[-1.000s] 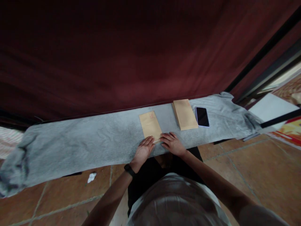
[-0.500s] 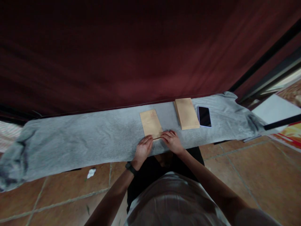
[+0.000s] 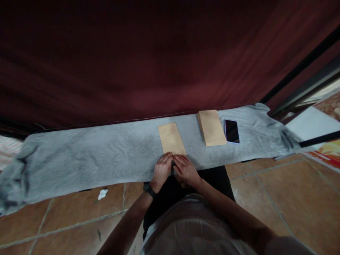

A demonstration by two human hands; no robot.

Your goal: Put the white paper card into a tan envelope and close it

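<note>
A brown paper envelope (image 3: 172, 137) with a small reddish mark at its far right corner lies flat on the grey cloth (image 3: 106, 152). Both hands are at its near edge, fingertips almost meeting. My left hand (image 3: 162, 168), a dark band on its wrist, has its fingers closed together on the near left corner. My right hand (image 3: 187, 171) bends its fingers over the same edge, just to the right. The thumbs and the envelope's near edge are largely hidden beneath the fingers.
To the right sits a stack of brown envelopes (image 3: 211, 128), with a dark-screened phone (image 3: 232, 131) beside it. A dark red cloth (image 3: 159, 71) rises behind the bench. On the tiled floor (image 3: 79, 209) lies a crumpled white scrap (image 3: 102, 194).
My right hand has slid left and nearer to me along the envelope's edge, closing up to my left hand. My left hand and the envelope have barely moved.
</note>
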